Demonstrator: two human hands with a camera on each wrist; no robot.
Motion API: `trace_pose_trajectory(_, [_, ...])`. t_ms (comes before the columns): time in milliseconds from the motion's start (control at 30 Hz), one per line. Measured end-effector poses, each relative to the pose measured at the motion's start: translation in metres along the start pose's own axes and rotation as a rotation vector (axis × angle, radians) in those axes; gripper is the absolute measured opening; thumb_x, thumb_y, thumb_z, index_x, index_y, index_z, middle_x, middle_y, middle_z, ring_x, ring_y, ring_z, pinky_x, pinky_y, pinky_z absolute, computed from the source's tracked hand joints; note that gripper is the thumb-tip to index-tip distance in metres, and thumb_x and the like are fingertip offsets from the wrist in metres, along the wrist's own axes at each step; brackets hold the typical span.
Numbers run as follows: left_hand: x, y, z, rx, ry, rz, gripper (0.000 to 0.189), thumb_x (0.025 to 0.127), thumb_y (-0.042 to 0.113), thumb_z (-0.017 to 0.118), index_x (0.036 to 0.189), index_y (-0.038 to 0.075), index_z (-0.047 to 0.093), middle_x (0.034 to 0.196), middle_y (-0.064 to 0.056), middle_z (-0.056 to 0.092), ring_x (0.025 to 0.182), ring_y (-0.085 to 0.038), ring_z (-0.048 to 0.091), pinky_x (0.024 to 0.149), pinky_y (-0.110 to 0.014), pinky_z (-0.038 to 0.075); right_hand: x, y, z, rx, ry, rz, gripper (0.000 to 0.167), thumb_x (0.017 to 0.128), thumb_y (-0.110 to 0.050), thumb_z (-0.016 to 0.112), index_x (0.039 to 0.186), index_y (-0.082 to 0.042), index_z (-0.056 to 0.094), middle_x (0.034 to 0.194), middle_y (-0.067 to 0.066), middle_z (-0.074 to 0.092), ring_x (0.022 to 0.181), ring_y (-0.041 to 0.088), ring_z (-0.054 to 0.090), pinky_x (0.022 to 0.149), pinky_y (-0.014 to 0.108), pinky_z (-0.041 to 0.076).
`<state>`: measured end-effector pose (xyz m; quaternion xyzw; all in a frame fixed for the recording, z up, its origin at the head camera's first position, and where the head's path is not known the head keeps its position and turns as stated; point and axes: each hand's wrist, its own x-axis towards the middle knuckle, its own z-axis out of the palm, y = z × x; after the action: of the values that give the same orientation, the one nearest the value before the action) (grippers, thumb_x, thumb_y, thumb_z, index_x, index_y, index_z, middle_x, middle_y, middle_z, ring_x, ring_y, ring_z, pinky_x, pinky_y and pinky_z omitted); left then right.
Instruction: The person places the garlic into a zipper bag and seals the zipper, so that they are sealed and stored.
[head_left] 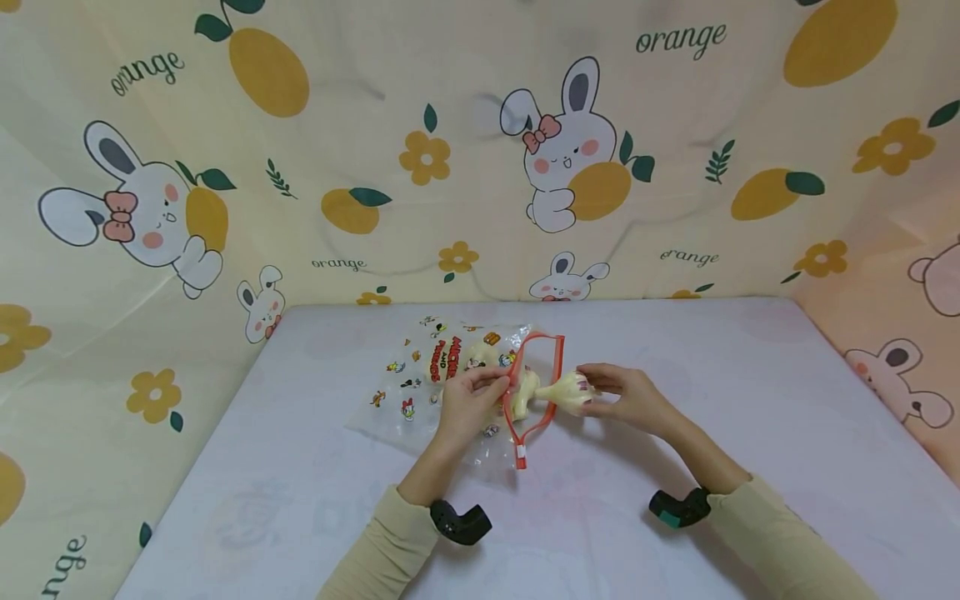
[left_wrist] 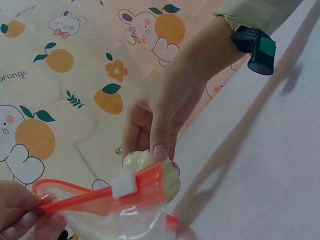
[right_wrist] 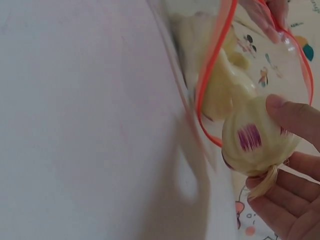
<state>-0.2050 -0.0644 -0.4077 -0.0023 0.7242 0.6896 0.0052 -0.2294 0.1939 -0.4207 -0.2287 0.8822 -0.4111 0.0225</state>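
A clear zip bag (head_left: pixel 386 410) printed with small cartoon figures lies on the table, its red-edged mouth held wide. My left hand (head_left: pixel 467 406) pinches the red rim on the near-left side of that mouth. With thumb and fingers, my right hand (head_left: pixel 633 400) grips a garlic bulb (head_left: pixel 567 392) by its root end. The stem points left into the bag's opening; the round part is still outside. Purple streaks mark its pale skin in the right wrist view. More pale garlic (right_wrist: pixel 220 90) lies inside the bag. A white slider (left_wrist: pixel 124 185) sits on the red zip.
The table (head_left: pixel 300 517) has a white cover. Behind it hangs a cream cloth (head_left: pixel 465 75) printed with rabbits and oranges, which continues along both sides. Black wrist cameras sit at the left cuff (head_left: pixel 461 523) and the right cuff (head_left: pixel 678 507).
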Motion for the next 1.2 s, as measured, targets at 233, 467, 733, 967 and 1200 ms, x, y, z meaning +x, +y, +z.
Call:
trace_pose_trajectory(233, [-0.001,0.001,0.000,-0.016,-0.005,0.026,0.019,0.089,0.005,0.065,0.106,-0.002,0.069,0.105,-0.023,0.072,0.087,-0.013,0.073,0.075,-0.016,0.060,0.003,-0.003,0.009,-0.001,0.021,0.003,0.059,0.076,-0.014,0.081,0.126,0.007,0.057,0.126,0.027,0.063,0.112,0.041,0.064,0.095,0.048,0.055])
trace_pose_trajectory(467, [-0.002,0.003,-0.001,-0.015,-0.003,0.020,0.019,0.089,0.005,0.065,0.106,-0.002,0.069,0.106,-0.022,0.072,0.088,-0.012,0.072,0.075,-0.015,0.059,0.007,-0.006,0.018,-0.006,0.045,-0.007,0.058,0.075,-0.015,0.082,0.124,0.004,0.060,0.119,0.022,0.065,0.109,0.038,0.064,0.094,0.046,0.056])
trace_pose_trajectory(733, [-0.001,0.001,-0.001,-0.018,-0.010,0.017,0.019,0.089,0.006,0.065,0.106,-0.002,0.069,0.106,-0.022,0.072,0.085,-0.008,0.071,0.075,-0.015,0.059,0.008,-0.008,0.030,0.011,0.057,-0.039,0.056,0.073,-0.014,0.084,0.121,0.004,0.061,0.111,0.019,0.064,0.106,0.036,0.065,0.092,0.045,0.058])
trace_pose_trajectory(967, [-0.001,0.001,0.000,-0.013,-0.009,0.036,0.019,0.090,0.004,0.065,0.105,-0.004,0.069,0.104,-0.023,0.072,0.083,-0.008,0.071,0.073,-0.015,0.060,0.007,-0.012,0.036,-0.026,0.082,-0.016,0.041,0.074,-0.008,0.082,0.107,0.002,0.060,0.106,0.017,0.068,0.105,0.036,0.066,0.094,0.047,0.057])
trace_pose_trajectory(1200, [-0.002,0.002,0.002,0.015,0.004,-0.001,0.018,0.089,0.006,0.065,0.105,-0.001,0.070,0.105,-0.021,0.072,0.081,-0.005,0.069,0.071,-0.015,0.059,0.001,-0.014,0.034,-0.094,0.079,-0.053,0.035,0.076,-0.008,0.080,0.106,0.001,0.066,0.106,0.015,0.070,0.102,0.033,0.065,0.092,0.048,0.058])
